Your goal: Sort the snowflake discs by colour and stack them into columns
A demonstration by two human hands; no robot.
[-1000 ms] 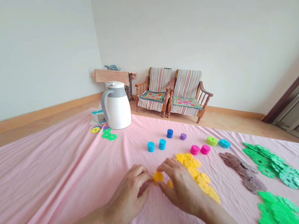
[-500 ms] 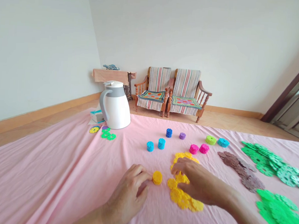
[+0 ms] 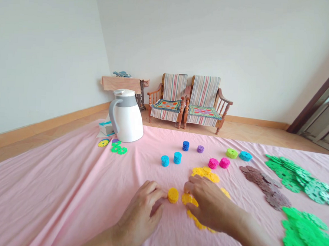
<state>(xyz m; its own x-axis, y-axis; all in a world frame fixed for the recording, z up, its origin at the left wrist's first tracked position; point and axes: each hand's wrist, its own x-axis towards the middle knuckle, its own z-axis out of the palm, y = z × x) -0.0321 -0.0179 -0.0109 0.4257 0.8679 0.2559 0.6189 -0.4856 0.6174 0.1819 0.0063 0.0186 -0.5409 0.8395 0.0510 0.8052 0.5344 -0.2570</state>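
Note:
A short stack of yellow snowflake discs (image 3: 173,195) stands on the pink cloth (image 3: 65,191). My left hand (image 3: 145,210) rests beside it, fingertips touching its left side, fingers curled. My right hand (image 3: 208,206) lies palm down over a loose pile of yellow discs (image 3: 205,173), its fingers bent onto the discs just right of the stack; what it grips, if anything, is hidden. Beyond the pile stand small stacks: two light blue (image 3: 171,159), one dark blue (image 3: 185,146), one purple (image 3: 200,149), two pink (image 3: 219,163), one lime (image 3: 231,153) and one teal (image 3: 245,155).
A white jug (image 3: 127,115) stands at the back left with a tissue box (image 3: 106,127) and a few discs (image 3: 115,146) by it. Brown discs (image 3: 266,185) and green disc piles (image 3: 304,235) lie on the right. Two wooden armchairs (image 3: 189,102) stand at the wall.
My right hand left the stack, swept over the yellow pile dragging discs nearer, and now sits just right of the stack. My left hand has stayed at the stack.

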